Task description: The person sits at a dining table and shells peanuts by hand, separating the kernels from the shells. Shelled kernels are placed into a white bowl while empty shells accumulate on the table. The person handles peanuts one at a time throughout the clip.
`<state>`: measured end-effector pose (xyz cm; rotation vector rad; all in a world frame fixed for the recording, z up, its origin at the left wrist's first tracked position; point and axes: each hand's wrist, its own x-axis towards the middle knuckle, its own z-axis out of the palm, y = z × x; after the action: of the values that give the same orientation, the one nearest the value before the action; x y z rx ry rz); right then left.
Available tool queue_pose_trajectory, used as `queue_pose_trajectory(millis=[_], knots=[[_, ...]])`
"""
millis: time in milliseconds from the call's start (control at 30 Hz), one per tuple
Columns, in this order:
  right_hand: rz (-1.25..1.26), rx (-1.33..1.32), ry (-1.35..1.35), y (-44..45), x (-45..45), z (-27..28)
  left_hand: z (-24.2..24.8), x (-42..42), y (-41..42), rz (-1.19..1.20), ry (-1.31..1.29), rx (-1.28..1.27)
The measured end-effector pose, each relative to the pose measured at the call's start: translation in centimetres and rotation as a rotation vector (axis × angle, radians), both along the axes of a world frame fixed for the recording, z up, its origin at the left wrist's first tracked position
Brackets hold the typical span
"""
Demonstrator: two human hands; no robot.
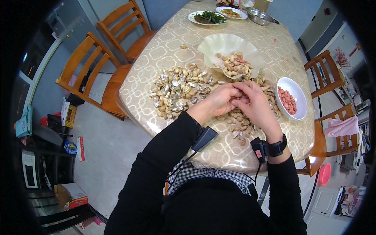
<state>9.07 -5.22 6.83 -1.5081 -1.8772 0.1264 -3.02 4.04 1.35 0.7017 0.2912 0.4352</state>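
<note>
Above a heap of peanuts, my left hand (222,100) and my right hand (255,101) meet at the fingertips. Curled fingers hide most of what lies between them, so I cannot tell what is pinched there. Opened peanut shells (176,91) spread in a wide pile left of my hands. More peanuts and shells (241,122) lie beneath and nearer to me. Beyond my fingers, a wavy-rimmed cream bowl (208,47) holds unshelled peanuts (237,66) with a few pink kernels. Right of my right hand, a white bowl (300,101) contains shelled pink peanut kernels (287,100).
A patterned cloth covers the table (164,44). At its far end stand a plate of greens (209,18), another plate of food (232,13) and a metal bowl (260,17). Wooden chairs (88,67) line both sides. Cables hang from black devices (204,138) on my wrists.
</note>
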Motion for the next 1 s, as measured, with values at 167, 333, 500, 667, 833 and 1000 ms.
queue_pose_trajectory(millis=[167, 333, 500, 667, 833, 1000], knots=[[-0.022, -0.075, 0.113, -0.6, 1.1, -0.1, 0.3, 0.0, -0.6, -0.032, -0.091, 0.024], [0.025, 0.015, 0.102, -1.4, 1.4, -0.6, 0.6, -0.4, -0.9, -0.078, -0.029, 0.067], [0.048, 0.014, 0.032, -2.2, 2.0, -1.5, 1.1, -0.6, -1.2, -0.193, 0.020, 0.164], [0.078, -0.032, 0.012, -2.7, 2.4, -1.8, 1.9, -0.7, -2.1, -0.205, 0.199, 0.189], [0.124, -0.070, 0.061, -3.3, 2.9, -1.7, 3.0, -0.3, -2.8, -0.235, 0.344, 0.325], [0.067, 0.002, 0.006, -2.7, 3.2, -1.5, 4.5, 0.4, -2.9, -0.213, 0.309, 0.381]])
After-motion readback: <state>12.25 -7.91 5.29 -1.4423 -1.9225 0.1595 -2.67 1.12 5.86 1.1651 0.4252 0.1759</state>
